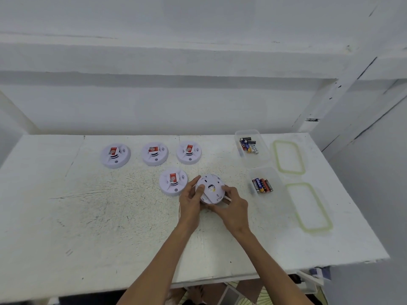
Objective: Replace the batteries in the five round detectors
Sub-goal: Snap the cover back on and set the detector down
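Observation:
I hold one round white detector (211, 188) between both hands, its back side turned up toward me, just above the table. My left hand (190, 201) grips its left rim with the thumb on the back. My right hand (233, 209) grips its lower right rim. Beside it on the left lies another detector (173, 182), face up with a red sticker. Three more face-up detectors stand in a row behind: left (115, 155), middle (155, 153), right (189, 152).
Two clear plastic boxes with several batteries stand to the right, the far box (251, 145) and the near box (264, 183). Their two green-rimmed lids (288, 156) (308, 207) lie further right. The white table's (88, 216) front edge is close to me.

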### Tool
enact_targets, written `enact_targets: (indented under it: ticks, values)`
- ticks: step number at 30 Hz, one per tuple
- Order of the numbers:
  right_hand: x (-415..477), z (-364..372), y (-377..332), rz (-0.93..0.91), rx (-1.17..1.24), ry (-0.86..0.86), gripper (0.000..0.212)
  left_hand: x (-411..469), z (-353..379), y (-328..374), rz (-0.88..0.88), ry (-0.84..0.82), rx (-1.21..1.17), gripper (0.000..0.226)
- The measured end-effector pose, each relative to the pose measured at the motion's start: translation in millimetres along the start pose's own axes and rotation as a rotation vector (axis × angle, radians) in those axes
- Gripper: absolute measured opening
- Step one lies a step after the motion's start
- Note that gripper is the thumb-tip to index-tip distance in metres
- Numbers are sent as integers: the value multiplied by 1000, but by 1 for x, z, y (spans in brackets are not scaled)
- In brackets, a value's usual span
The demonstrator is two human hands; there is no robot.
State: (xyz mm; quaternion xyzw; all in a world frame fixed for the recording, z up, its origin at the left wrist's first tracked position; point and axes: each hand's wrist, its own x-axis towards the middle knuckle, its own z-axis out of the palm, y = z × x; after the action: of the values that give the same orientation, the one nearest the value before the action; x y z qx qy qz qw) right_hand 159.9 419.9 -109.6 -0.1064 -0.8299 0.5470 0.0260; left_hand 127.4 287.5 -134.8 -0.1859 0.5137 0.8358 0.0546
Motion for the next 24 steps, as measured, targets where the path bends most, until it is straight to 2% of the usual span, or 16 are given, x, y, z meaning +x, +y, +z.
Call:
enact_targets:
  ticks: [4, 10, 14, 19, 24]
  values:
    - [1, -2, -2, 1, 14, -12, 80, -3, 4, 2, -12, 24, -40, 35]
    - [-6, 6, -3, 42, 109, 63, 71, -4, 6, 3, -22, 48, -53, 33]
    - [-2, 2, -5, 12, 47, 33, 80, -4, 5, 3, -47, 29, -73, 36]
    - [6, -2, -10, -74, 13, -60, 80, -2, -6, 15, -137, -98, -206, 29]
    - [13, -15, -13, -168, -15, -121, 78, 4, -15, 25, -182, -288, -209, 56]
